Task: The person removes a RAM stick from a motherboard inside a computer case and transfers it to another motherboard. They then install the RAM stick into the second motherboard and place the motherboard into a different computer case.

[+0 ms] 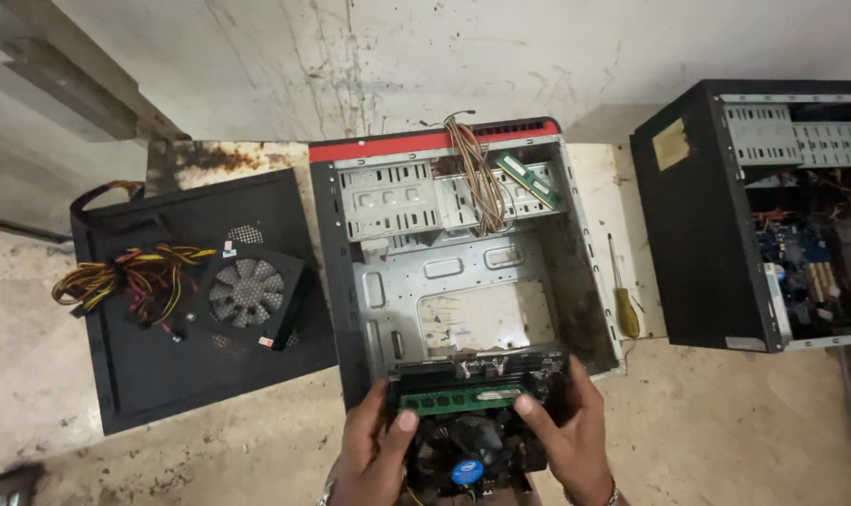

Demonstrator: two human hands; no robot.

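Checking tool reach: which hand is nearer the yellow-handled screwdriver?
Right. The right hand grips the motherboard just below-left of the yellow-handled screwdriver; the left hand sits farther across the board.

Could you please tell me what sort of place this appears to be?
Probably an informal computer repair spot on a bare stone floor. An opened, emptied grey metal computer case lies flat, a black power supply with yellow and red cables rests on a black side panel, and a yellow-handled screwdriver lies nearby.

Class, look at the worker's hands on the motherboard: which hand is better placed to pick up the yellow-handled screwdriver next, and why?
Probably the right hand. The screwdriver lies on the floor right of the open case, nearer that hand, while the left hand would have to cross the motherboard.
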